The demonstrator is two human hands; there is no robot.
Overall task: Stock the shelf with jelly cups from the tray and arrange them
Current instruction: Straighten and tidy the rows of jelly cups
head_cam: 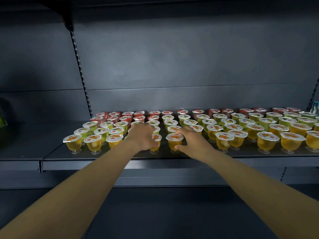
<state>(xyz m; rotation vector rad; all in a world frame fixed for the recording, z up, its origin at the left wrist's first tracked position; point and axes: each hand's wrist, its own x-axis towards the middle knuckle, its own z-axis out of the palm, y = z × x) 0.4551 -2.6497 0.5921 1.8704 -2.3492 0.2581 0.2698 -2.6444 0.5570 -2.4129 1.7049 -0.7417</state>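
Rows of jelly cups stand on a dark shelf (pixel 120 156): red ones at the back, green in the middle, orange at the front. My left hand (pixel 142 136) reaches over the front rows and grips an orange jelly cup (pixel 156 144), which it mostly hides. My right hand (pixel 189 140) holds the neighbouring orange jelly cup (pixel 174 141), thumb low on its side and fingers over its lid. Both cups stand upright on the shelf in the front row. No tray is in view.
The shelf's front lip (pixel 155 163) runs just below the cups. A bare stretch of shelf (pixel 34 140) lies left of the cups, with a green package (pixel 2 119) at the far left edge. A lower shelf (pixel 155 204) lies under my forearms.
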